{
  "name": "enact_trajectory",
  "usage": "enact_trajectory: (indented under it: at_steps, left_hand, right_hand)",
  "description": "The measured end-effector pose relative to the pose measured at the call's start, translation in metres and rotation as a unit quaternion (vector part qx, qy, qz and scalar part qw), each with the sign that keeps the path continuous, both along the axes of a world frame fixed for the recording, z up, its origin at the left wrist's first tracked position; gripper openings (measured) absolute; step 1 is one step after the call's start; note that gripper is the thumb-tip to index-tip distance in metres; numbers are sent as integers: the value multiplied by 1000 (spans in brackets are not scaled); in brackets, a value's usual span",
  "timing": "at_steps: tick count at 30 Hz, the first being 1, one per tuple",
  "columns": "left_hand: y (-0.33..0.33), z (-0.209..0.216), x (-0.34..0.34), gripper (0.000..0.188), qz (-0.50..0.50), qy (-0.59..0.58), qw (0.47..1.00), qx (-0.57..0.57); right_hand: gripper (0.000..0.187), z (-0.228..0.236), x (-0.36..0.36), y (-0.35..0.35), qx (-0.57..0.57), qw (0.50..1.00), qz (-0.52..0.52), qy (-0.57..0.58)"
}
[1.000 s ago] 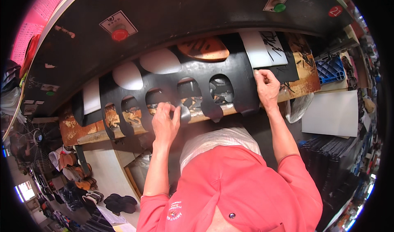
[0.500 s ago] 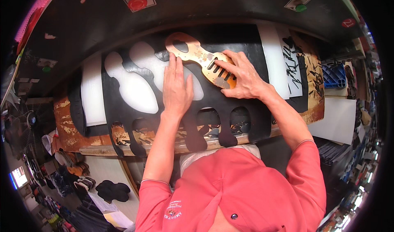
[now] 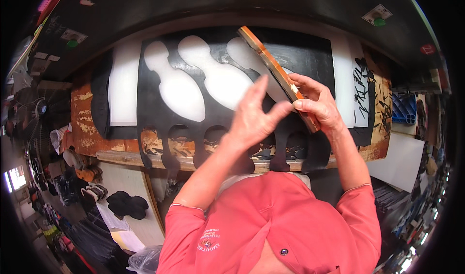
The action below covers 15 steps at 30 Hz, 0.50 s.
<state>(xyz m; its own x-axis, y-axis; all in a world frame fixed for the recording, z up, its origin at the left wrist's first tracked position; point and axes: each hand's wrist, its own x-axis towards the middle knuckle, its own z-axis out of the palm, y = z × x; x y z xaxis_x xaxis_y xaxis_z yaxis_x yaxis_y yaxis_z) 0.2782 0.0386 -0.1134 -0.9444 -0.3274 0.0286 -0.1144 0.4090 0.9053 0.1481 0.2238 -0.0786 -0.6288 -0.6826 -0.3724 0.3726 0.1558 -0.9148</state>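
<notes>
Head view: the right hand (image 3: 320,104) pinches an orange-edged plate (image 3: 268,57) between thumb and fingers near its lower end; the plate is tipped on edge, lengthwise from 11 to 5 o'clock, over the 2 o'clock part of a black sheet (image 3: 310,53). Just beside it at 7 o'clock, the left hand (image 3: 253,120) is spread and blurred; I cannot tell whether its thumb touches the plate. On the worktop (image 3: 83,111), a white board (image 3: 123,90) lies at the sheet's 9 o'clock, dark scraps (image 3: 360,82) at 3.

wooden bench (image 3: 81,116): black sheet (image 3: 310,61) over white board (image 3: 123,87), scraps (image 3: 382,108)
</notes>
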Motion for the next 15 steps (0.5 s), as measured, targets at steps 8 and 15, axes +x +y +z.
enact_trajectory:
  at_steps: [8, 15]
  left_hand:
    - [26, -1, 17, 66, -30, 40, 958, 283]
    - [-71, -21, 64, 29, 201, 17, 967, 153]
  right_hand:
    - [72, -14, 24, -9, -67, 994, -65, -55]
    - [75, -23, 22, -8, -89, 993, -71, -35]
